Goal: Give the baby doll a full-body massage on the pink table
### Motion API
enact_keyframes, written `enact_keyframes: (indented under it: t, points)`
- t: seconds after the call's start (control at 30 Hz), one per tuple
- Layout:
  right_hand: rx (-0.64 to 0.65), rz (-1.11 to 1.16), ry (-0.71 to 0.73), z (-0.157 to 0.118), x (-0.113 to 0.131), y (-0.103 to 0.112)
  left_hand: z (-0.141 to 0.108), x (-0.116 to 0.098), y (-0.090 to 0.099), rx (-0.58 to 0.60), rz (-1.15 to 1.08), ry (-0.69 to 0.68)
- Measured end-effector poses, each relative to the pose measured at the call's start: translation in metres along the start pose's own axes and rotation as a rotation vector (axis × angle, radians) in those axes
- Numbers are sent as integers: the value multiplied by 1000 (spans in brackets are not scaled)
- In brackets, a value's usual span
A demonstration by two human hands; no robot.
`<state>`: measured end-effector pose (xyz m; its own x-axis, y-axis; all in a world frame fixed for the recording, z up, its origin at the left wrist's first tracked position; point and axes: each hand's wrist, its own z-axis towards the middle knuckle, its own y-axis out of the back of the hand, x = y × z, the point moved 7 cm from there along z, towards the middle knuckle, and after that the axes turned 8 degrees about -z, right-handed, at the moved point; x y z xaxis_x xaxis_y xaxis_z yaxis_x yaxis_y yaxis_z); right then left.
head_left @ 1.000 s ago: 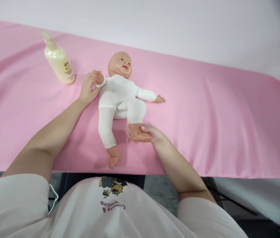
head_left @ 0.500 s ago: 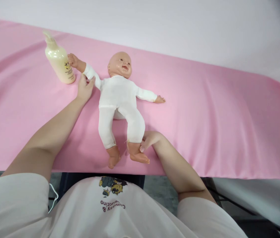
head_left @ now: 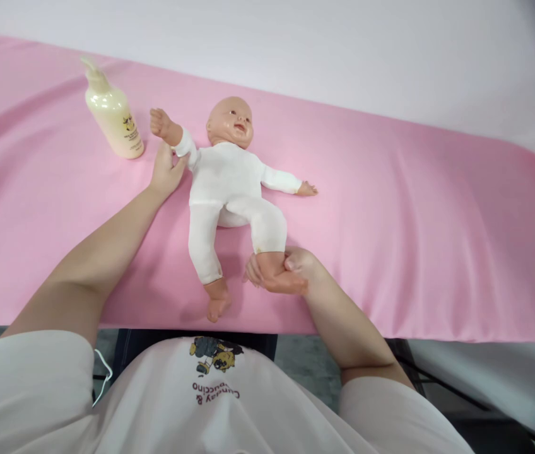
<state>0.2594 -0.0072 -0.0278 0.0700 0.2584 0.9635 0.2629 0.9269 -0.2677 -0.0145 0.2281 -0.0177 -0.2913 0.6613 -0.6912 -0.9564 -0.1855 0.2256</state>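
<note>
A baby doll (head_left: 226,173) in a white cloth suit lies on its back, its head toward the far side and its feet toward me. My left hand (head_left: 167,171) is closed around the doll's raised arm on the left side; some fingers are hidden behind the sleeve. Wrapped round the ankle of the doll's leg on the right, my right hand (head_left: 296,261) has fingertips showing at one side and the thumb at the other. That leg is bent outward. The doll's other leg and other arm rest on the pink cloth (head_left: 371,252).
A pale yellow pump bottle (head_left: 115,123) stands to the left, beyond my left hand and beside the doll's raised fist. Behind the table rises a white surface (head_left: 296,50). The table's near edge runs just in front of my body.
The doll's left-side arm has bent upward and in, away from the bottle, with my left hand. My right hand now wraps the ankle, and that leg has lifted and swung right.
</note>
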Motion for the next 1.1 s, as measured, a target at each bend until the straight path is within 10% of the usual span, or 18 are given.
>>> enact_keyframes:
  t: [0.13,0.7,1.1]
  points:
    - [-16,108,257,7,15,6,0,-13,-3,80,47,-46]
    - [-485,204,60,6,15,37,-6,-66,-26,356,241,-218]
    - [-79,112,87,6,10,4,2,-21,-6,152,85,-81]
